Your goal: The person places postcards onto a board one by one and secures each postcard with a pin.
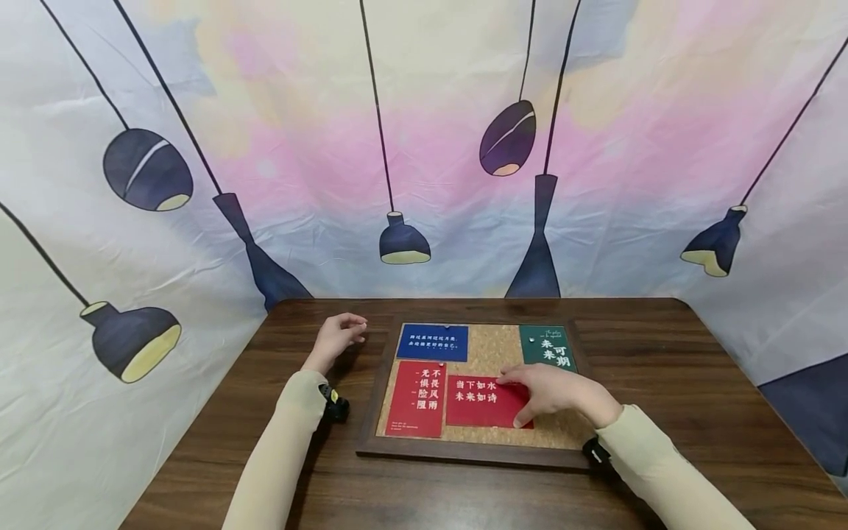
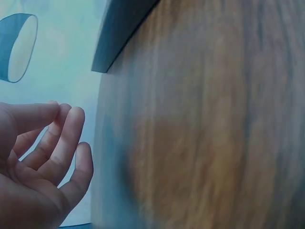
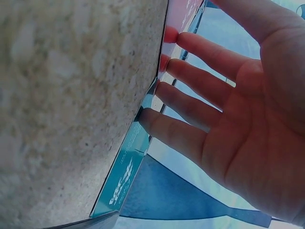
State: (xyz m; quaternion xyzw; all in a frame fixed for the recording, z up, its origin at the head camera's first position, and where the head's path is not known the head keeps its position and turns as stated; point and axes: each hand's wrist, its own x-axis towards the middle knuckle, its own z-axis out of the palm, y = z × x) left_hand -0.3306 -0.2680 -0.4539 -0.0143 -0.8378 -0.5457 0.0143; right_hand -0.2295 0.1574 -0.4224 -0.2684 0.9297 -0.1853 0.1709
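A wood-framed cork board [image 1: 493, 346] lies on the table with several printed cards on it. My right hand [image 1: 553, 390] rests over the right part of a wide red card [image 1: 477, 408], its fingertips touching the card's upper right area. In the right wrist view the right hand [image 3: 228, 109] has its fingers nearly straight, tips against the cards' surface. To the left of the wide card lies a tall red card [image 1: 414, 412]. My left hand [image 1: 336, 340] hovers by the board's left side, fingers loosely bent; in the left wrist view the left hand [image 2: 52, 157] holds nothing.
A blue card [image 1: 430, 344] sits at the board's upper left, a green card [image 1: 545, 346] at its upper right. Small pins show on the blue, green and tall red cards. Behind the brown table [image 1: 411, 493] hangs a cloth [image 1: 457, 258] printed with lamps.
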